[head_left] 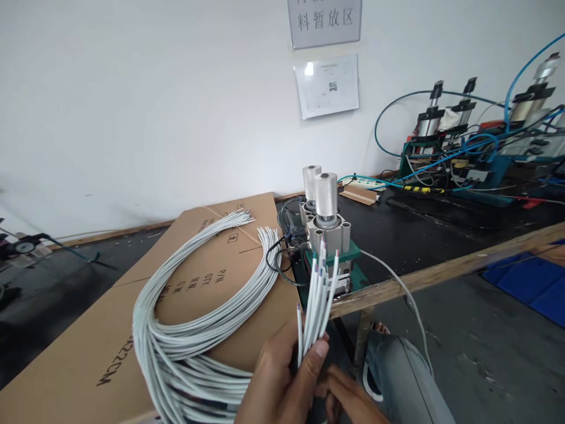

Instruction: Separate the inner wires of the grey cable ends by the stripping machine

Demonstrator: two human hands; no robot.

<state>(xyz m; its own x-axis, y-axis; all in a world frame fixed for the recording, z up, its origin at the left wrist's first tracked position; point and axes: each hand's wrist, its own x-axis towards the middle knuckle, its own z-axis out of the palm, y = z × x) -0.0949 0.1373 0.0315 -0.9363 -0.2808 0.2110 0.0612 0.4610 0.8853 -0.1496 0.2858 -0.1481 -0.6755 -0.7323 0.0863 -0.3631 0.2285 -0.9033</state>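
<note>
A person's left hand (282, 383) holds a sheaf of grey-white wires (318, 294) just off the near edge of a black table (441, 272). Its grip is clamped on them, with the thumb pressed across the sheaf. The right hand (353, 401) sits low beside it, under the held ends. Whether its grip is closed on anything cannot be told from this angle.

The held ends stand nearly upright, with their long axis running bottom to top. The stripped, colour-tipped points aim up and slightly away, at a small pneumatic press (325, 219) on the table's near corner. Behind the grip the wires sweep back in a wide loop across a cardboard box (220, 268). Their other ends fan out toward the box's far edge.

By the look of it, the step in hand is gathering and presenting the tips in front of the press. Some tips sit lower than others. Any feed into the machine would call for one wire to be singled out, with its tip kept straight and level with the tooling while the rest are held clear.

More air-driven machines with blue hoses (468, 147) line the table's far right edge. A sign (324, 22) hangs on the wall above, and a knee in jeans (404, 377) shows below the table.
</note>
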